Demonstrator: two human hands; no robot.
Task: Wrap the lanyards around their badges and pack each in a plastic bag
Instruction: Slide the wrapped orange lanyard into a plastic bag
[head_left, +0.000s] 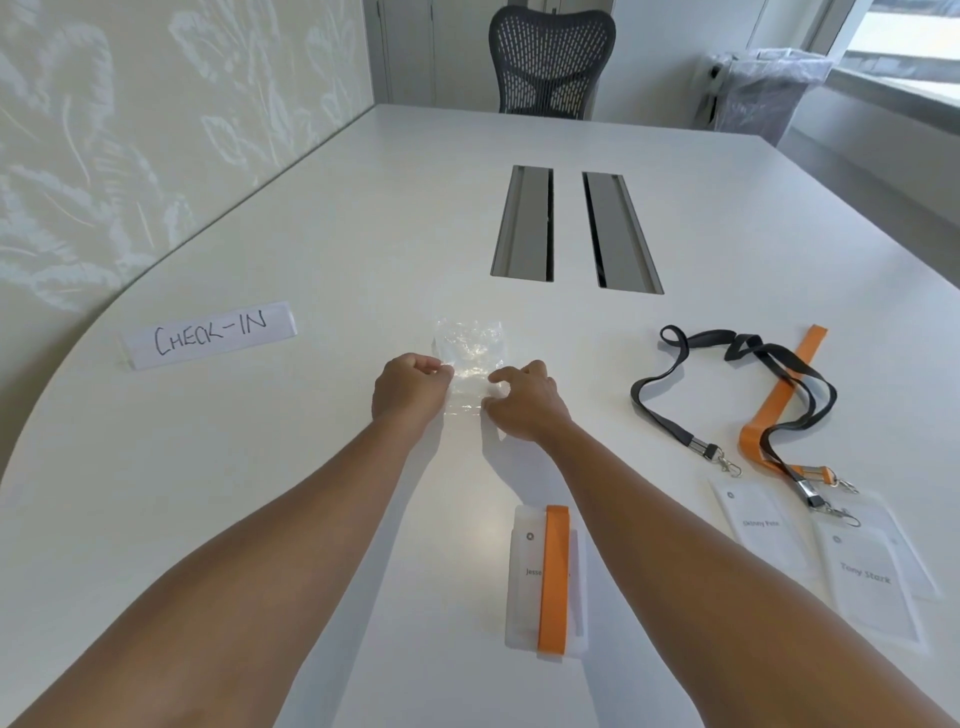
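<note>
a broad white table (311, 467) meets leaf-patterned wallpaper (130, 130), a dark mesh chair (551, 57) beyond. left hand (410, 389) and right hand (524, 402) pinch a clear crinkled plastic bag (467, 348) at mid-table; an orange-wrapped white badge (548, 577) lies nearer.

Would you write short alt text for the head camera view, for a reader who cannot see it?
Both hands, left hand and right hand, pinch a clear plastic bag on a white table. Nearer lies a badge wrapped in an orange lanyard; to the right, unwrapped badges with black and orange lanyards.
</note>
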